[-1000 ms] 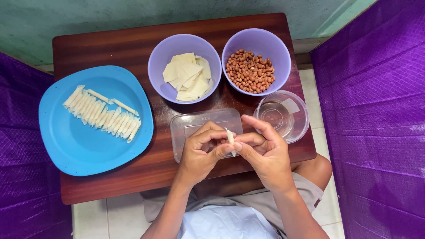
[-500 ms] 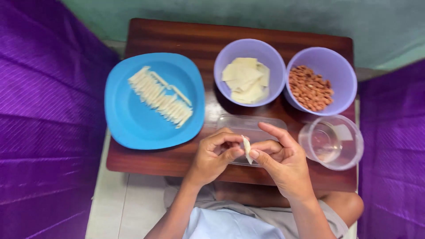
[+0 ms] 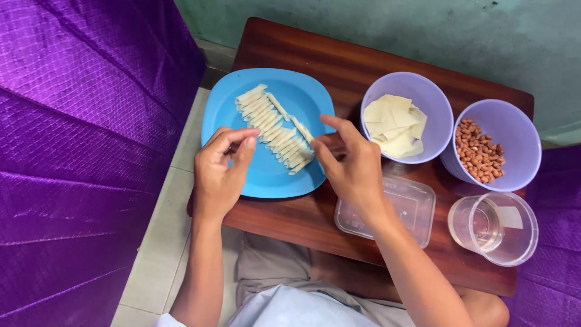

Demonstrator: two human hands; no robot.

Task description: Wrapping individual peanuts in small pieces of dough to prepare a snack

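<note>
A blue plate (image 3: pixel 266 178) carries a slanted row of thin white rolled wrappers (image 3: pixel 272 130). My right hand (image 3: pixel 351 166) reaches over the plate's right side. Its thumb and forefinger pinch a rolled wrapper (image 3: pixel 302 130) at the right end of the row. My left hand (image 3: pixel 219 172) hovers over the plate's left edge with its fingers loosely curled, and it holds nothing.
On the dark wooden table (image 3: pixel 296 221) stand a lilac bowl (image 3: pixel 370 103) of flat white wrappers and a lilac bowl (image 3: pixel 517 130) of peanuts. A clear rectangular tub (image 3: pixel 414 209) and a clear round cup (image 3: pixel 520 242) of water sit nearer me. Purple cloth (image 3: pixel 78 121) hangs at the left.
Both hands have moved left from over the clear tub to the blue plate. They have parted, and the roll went with my right hand. The camera has turned left.
</note>
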